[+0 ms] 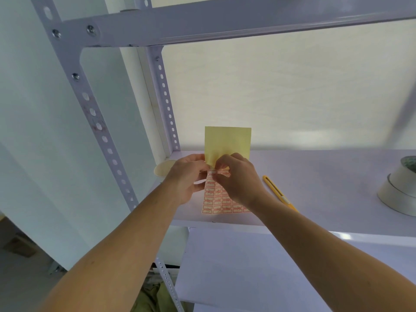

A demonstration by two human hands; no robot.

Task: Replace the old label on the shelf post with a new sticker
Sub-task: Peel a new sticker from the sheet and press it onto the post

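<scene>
A sheet of red-bordered label stickers (pixel 216 200) is held up above the white shelf board (pixel 326 176), its yellow backing (pixel 227 140) folded upward behind it. My left hand (pixel 186 176) grips the sheet's left edge near the fold. My right hand (pixel 238 179) pinches at a sticker near the top row of the sheet. The perforated shelf post (pixel 96 118) stands to the left, with reddish smudges on its face; I see no label on it.
A yellow utility knife (pixel 279 192) lies on the shelf right of my hands. Rolls of white tape (pixel 398 190) sit at the far right. A paper cup (pixel 163 168) stands in the shelf's back left corner. An upper shelf beam (pixel 225 25) runs overhead.
</scene>
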